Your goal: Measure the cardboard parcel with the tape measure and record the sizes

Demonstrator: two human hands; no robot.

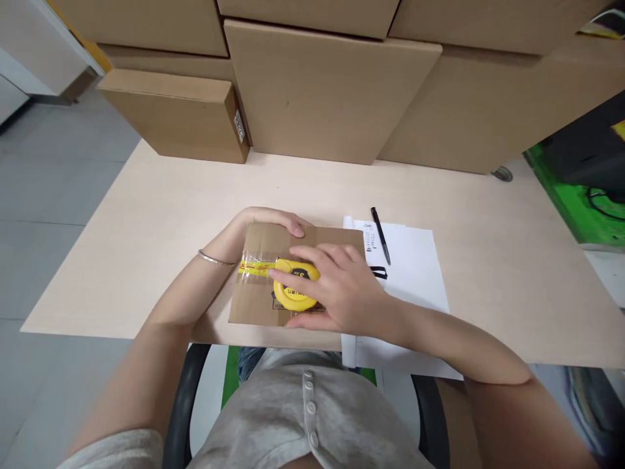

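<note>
A small brown cardboard box [261,241] with clear tape across it sits near the front edge of the table. My left hand [278,218] holds the box from its far side, thumb over the top edge and the other fingers hidden behind it. On the box lies a yellow tape measure [293,299], its yellow blade [254,268] running left to the box's left edge. My right hand [336,286] covers the right part of the tape measure, index finger across its case and thumb along the near side. The tape's black strap [379,272] sticks out beyond my hand.
Right of the box, a white paper pad [410,293] with some writing lies on the table [508,260], and a black pen [381,236] rests on it. Large cardboard boxes [317,91] stand along the back, with a flatter box [176,117] at back left.
</note>
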